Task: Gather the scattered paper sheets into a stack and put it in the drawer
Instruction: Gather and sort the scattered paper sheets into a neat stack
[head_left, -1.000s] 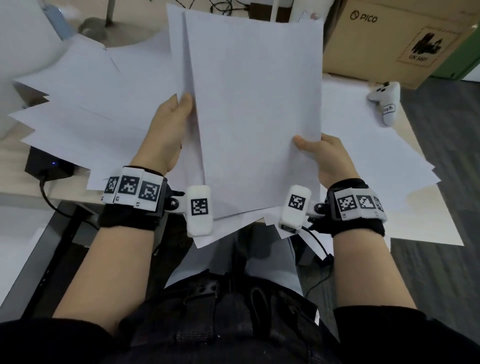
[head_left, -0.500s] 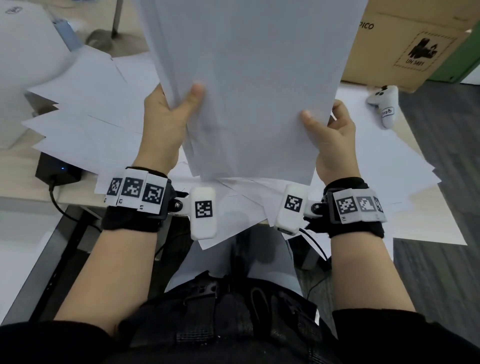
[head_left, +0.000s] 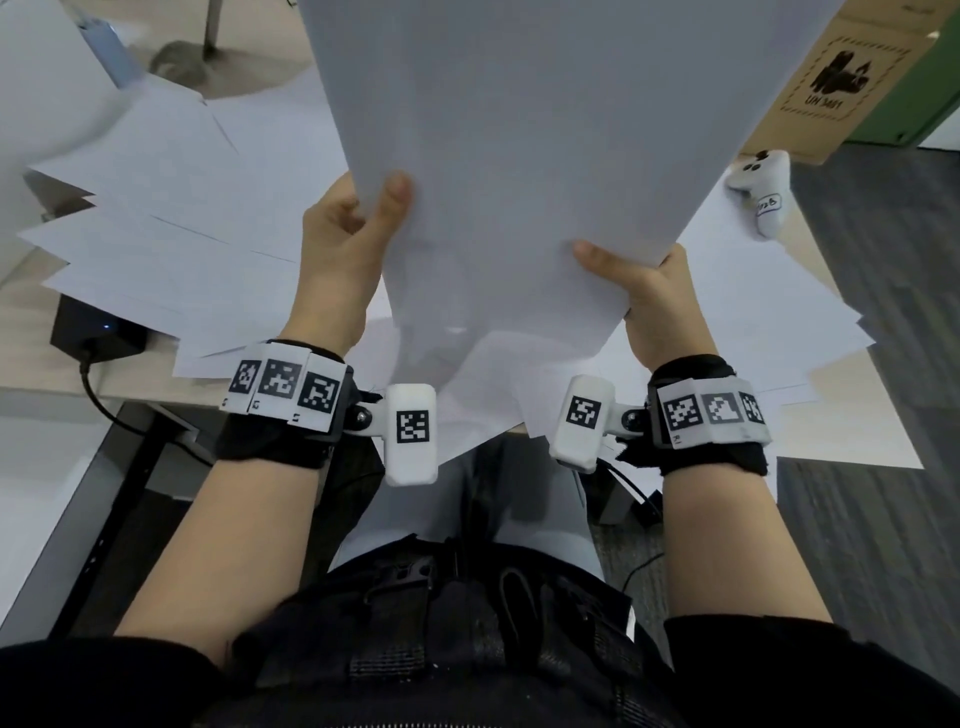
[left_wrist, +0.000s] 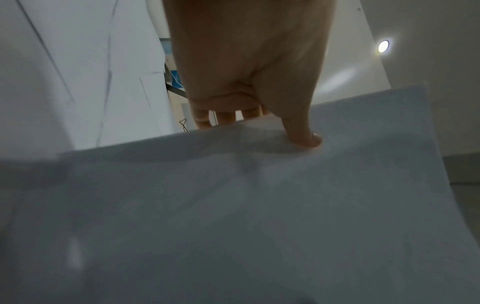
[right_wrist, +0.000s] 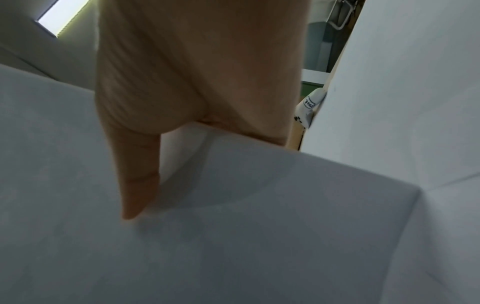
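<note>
While a raised bundle of plain white paper sheets stands nearly upright between both hands, the gathering looks only partly done. The left hand has a narrow grip, thumb on the near face and fingers behind the left edge; the right hand pinches the bundle near its lower right corner in the same way. Many loose white sheets lie fanned across the pale wooden counter, some overhanging its near edge, with more spread on the right side. No drawer shows in any view, so the storing step is judged wholly ahead.

For room, the bundle's lower edge hangs clear above the counter sheets, free to be tapped square there. A white game controller lies on the paper at the far right, and a brown cardboard box stands behind it; both narrow any sweep that way. A small black box with a cable sits at the left near edge, partly under the overhanging sheets.
</note>
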